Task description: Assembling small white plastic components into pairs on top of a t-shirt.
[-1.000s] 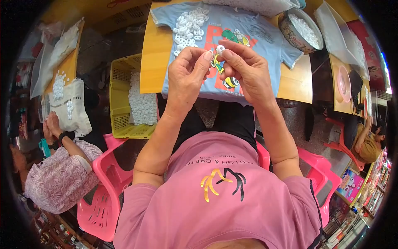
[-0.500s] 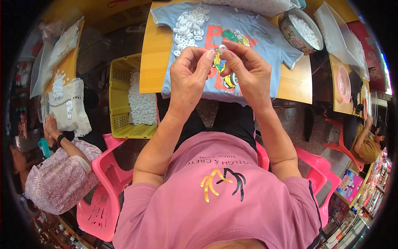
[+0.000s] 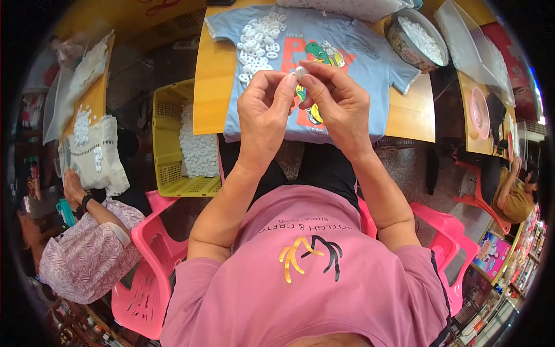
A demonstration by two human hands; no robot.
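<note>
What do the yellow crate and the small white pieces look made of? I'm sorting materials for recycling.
The yellow crate looks like moulded plastic: perforated lattice walls, even colour. The small white pieces piled on the blue shirt seem to be glossy plastic, though they are too small to be sure. Both hands pinch one.

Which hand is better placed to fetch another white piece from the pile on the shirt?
Probably the left hand: the pile of white pieces lies up-left, nearer it than the right hand. Both pinch one small white piece.
</note>
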